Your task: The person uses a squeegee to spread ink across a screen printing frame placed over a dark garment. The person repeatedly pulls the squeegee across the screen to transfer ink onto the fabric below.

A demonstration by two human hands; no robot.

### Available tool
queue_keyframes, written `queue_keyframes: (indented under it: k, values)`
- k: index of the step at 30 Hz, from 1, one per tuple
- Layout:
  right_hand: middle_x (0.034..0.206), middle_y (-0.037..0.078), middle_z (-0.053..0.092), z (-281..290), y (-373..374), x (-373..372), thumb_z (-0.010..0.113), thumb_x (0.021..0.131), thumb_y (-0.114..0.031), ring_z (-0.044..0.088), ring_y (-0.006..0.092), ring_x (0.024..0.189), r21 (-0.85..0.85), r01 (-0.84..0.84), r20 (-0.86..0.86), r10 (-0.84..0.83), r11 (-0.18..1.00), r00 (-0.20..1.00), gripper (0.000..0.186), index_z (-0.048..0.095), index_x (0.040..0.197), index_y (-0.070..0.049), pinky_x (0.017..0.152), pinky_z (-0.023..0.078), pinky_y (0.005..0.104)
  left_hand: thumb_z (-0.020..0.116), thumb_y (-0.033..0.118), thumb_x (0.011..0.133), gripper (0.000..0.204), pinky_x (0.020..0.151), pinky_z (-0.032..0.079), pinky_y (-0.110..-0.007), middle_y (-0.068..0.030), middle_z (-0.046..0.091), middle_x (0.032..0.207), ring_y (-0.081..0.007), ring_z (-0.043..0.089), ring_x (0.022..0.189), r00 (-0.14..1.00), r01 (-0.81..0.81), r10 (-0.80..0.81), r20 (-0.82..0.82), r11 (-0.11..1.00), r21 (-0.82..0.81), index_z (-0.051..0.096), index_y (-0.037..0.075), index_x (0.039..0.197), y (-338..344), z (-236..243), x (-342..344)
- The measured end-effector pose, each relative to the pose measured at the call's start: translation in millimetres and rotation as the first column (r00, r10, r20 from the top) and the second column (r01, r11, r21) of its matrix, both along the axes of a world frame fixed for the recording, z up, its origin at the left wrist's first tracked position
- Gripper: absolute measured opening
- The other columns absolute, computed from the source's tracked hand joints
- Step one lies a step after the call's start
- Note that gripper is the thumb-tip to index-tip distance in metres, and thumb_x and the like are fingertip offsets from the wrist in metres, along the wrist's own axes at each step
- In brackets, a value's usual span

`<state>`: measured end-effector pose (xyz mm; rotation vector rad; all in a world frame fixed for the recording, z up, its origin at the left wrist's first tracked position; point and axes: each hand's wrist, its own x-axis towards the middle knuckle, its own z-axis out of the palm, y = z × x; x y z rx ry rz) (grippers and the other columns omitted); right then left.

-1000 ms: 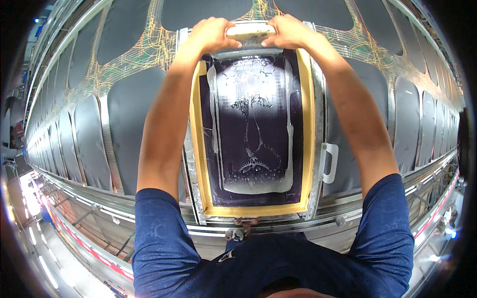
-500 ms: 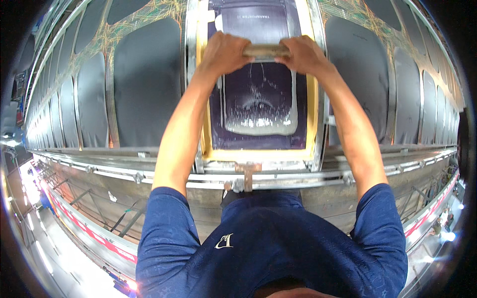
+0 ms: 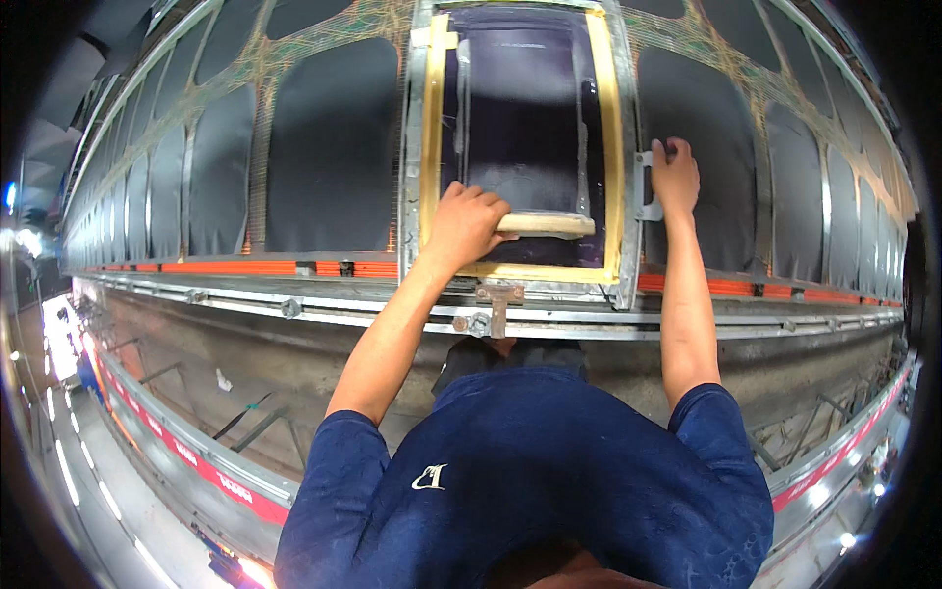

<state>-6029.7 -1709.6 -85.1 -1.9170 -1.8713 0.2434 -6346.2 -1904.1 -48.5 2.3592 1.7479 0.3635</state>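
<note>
A screen-printing frame (image 3: pixel 413 177) with metal sides and yellow tape along its inner edges lies in front of me. Its dark purple screen (image 3: pixel 525 118) bears pale wet streaks down both sides. Across the near end of the screen lies a wooden-handled squeegee (image 3: pixel 549 226). My left hand (image 3: pixel 466 226) is closed round the squeegee's left end. To the right of the frame, my right hand (image 3: pixel 675 180) is closed with curled fingers at a metal side handle (image 3: pixel 648 210), partly covering it.
Black panels (image 3: pixel 332 157) lie in a row on the long table to both sides of the frame. A metal rail (image 3: pixel 383 316) with a rusty bracket (image 3: pixel 500 302) runs along the near edge. Below it is a lower ledge (image 3: pixel 265 344), and a red-striped rail (image 3: pixel 186 454) stands at the lower left.
The squeegee has come down the screen toward me. My right hand has left it and moved to the frame's side handle. White streaks at the screen's near end are gone.
</note>
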Motion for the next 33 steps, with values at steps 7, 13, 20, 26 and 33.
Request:
queue_keyframes:
  k: [7, 13, 20, 26, 33]
  values:
    - [0.099, 0.024, 0.072, 3, -9, 0, 0.058, 0.100, -0.046, 0.068, 0.0419, 0.100, -0.081, 0.010, -0.155, -0.022, 0.997, 0.988, 0.048, 0.073, 0.103, 0.000, 0.086, 0.050, 0.0459, 0.082, 0.029, 0.070, 0.026, 0.084, 0.044, -0.040, 0.0006, 0.069, 0.092, -0.0221, 0.065, 0.093, 1.000, -0.008, 0.008, -0.004, 1.000, 0.005, 0.070, 0.015, 0.088, -8, 8, -5]
    - [0.078, 0.015, 0.070, 70, -17, -45, 0.065, 0.097, -0.040, 0.067, 0.0262, 0.073, -0.059, -0.018, -0.259, 0.002, 0.998, 0.966, 0.042, 0.072, 0.094, 0.001, 0.072, 0.050, 0.0396, 0.081, 0.025, 0.070, 0.025, 0.084, 0.044, -0.040, 0.0033, 0.070, 0.092, -0.0207, 0.064, 0.090, 0.988, -0.115, 0.109, 0.112, 0.992, 0.050, 0.072, 0.017, 0.091, -29, 28, -38]
    - [0.084, 0.018, 0.071, -15, -75, -227, 0.066, 0.094, -0.041, 0.069, 0.0326, 0.080, -0.021, -0.060, -0.423, 0.045, 0.998, 0.905, 0.042, 0.072, 0.094, 0.001, 0.076, 0.051, 0.0417, 0.081, 0.019, 0.070, 0.025, 0.085, 0.044, -0.041, 0.0032, 0.074, 0.097, -0.0224, 0.066, 0.092, 0.987, -0.161, 0.162, 0.016, 0.986, -0.051, 0.076, 0.017, 0.094, -79, 23, -220]
    - [0.078, 0.016, 0.068, -10, -110, -332, 0.065, 0.095, -0.039, 0.068, 0.0324, 0.076, -0.047, -0.053, -0.460, 0.026, 0.997, 0.887, 0.041, 0.069, 0.091, 0.001, 0.073, 0.049, 0.0402, 0.082, 0.016, 0.064, 0.042, 0.082, 0.044, -0.040, 0.0028, 0.073, 0.106, -0.0223, 0.065, 0.088, 0.993, -0.091, 0.093, -0.070, 0.995, 0.032, 0.071, 0.016, 0.105, -154, 26, -313]
    - [0.079, 0.017, 0.068, -20, -116, -355, 0.065, 0.094, -0.038, 0.068, 0.0350, 0.077, -0.106, -0.046, -0.483, -0.011, 0.993, 0.876, 0.038, 0.069, 0.092, 0.000, 0.073, 0.050, 0.0403, 0.083, 0.014, 0.059, 0.053, 0.081, 0.042, -0.038, 0.0006, 0.071, 0.112, -0.0201, 0.060, 0.086, 0.995, -0.050, 0.060, -0.077, 0.991, 0.124, 0.069, 0.011, 0.111, -200, -6, -319]
